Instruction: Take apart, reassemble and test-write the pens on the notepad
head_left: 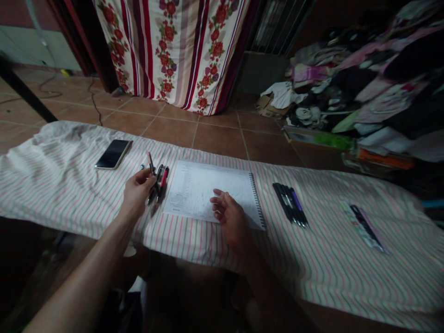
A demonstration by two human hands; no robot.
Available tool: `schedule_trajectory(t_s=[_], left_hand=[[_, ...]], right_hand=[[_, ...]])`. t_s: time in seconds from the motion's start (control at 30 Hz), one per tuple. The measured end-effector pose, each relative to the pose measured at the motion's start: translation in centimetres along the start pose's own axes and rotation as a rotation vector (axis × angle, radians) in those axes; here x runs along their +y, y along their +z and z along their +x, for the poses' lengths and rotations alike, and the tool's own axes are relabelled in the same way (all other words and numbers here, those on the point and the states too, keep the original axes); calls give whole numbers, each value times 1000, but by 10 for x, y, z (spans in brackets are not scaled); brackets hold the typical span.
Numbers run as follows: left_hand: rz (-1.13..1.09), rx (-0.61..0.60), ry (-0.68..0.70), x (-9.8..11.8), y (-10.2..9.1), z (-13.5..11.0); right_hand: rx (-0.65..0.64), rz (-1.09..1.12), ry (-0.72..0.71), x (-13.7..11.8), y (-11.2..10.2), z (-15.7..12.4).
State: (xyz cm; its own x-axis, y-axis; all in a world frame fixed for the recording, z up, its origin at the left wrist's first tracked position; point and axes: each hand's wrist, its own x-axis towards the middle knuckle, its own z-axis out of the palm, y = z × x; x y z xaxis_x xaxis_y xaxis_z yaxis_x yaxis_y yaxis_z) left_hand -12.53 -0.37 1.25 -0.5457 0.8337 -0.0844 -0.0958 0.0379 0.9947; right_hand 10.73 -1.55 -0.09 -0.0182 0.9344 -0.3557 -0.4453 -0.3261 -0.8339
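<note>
My left hand (137, 192) is closed in a pinch around a pink-and-black pen (151, 163), held tilted above a small bunch of red and black pens (160, 182) lying on the striped cloth. My right hand (229, 217) rests on the lower edge of a spiral-bound notebook (208, 185), fingers loosely curled and apart, holding nothing. The notebook lies open to a printed or written page, its spiral at the right.
A dark smartphone (113, 154) lies at the left on the striped cloth (329, 259). Right of the notebook lie several dark pens (290, 204), and farther right a flat packet (364, 226). Beyond are a tiled floor, a floral curtain (173, 51) and piled clothes (374, 88).
</note>
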Motion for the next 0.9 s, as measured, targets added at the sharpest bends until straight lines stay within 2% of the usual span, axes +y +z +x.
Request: schedule_trajectory(t_s=[0.07, 0.13, 0.33, 0.47, 0.63, 0.77, 0.9], left_hand=[[-324, -132, -161, 4, 10, -6], [-506, -241, -298, 7, 21, -12], [-622, -324, -566, 3, 49, -27], [-665, -344, -615, 1, 62, -33], [-606, -362, -642, 0, 73, -42], [-502, -475, -627, -8, 79, -49], [-350, -574, -547, -16, 86, -57]], right_hand=[[-25, -17, -8, 0, 1, 0], [-55, -46, -25, 1, 2, 0], [-113, -87, -68, 3, 2, 6], [-120, -60, -53, 1, 2, 9], [-110, -56, -57, -3, 2, 9], [-86, -65, -80, -5, -1, 10], [-45, -90, -109, -6, -5, 14]])
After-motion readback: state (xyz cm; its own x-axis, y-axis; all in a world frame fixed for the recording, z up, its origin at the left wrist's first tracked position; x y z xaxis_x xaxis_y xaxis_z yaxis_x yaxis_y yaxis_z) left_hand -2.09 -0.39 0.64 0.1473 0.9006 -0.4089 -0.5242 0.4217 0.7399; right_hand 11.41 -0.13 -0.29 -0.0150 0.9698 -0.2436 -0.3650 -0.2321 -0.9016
